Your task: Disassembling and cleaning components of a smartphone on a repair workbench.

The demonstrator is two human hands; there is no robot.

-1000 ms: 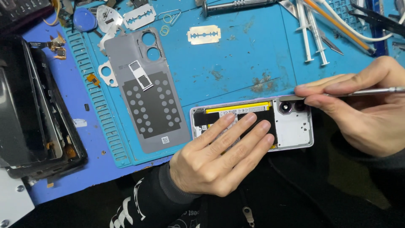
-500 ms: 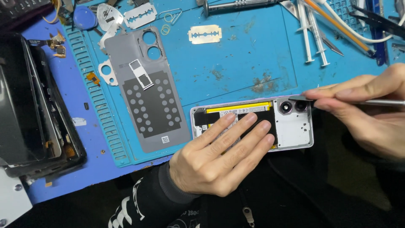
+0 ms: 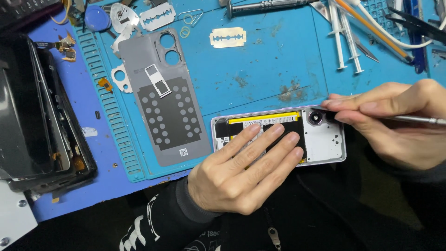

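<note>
An opened phone (image 3: 325, 139) lies flat at the near edge of the blue work mat (image 3: 260, 74), its back removed, showing a black battery with a yellow strip and a camera lens. My left hand (image 3: 241, 172) presses flat on the battery, fingers together. My right hand (image 3: 395, 123) pinches a thin metal tool (image 3: 418, 119), fingertips close to the camera corner of the phone; the tool's tip is hidden by my fingers. The grey back cover (image 3: 162, 102) lies face down to the left.
A dark disassembled device (image 3: 37, 116) sits at the left edge. Razor blades (image 3: 227, 37), a screwdriver (image 3: 265, 5), syringes (image 3: 344, 32), tweezers and cables crowd the mat's far side. Small metal parts (image 3: 121, 76) lie beside the back cover.
My right hand has shifted slightly right and up at the phone's camera corner, still holding the tool. My left hand and the phone have stayed put.
</note>
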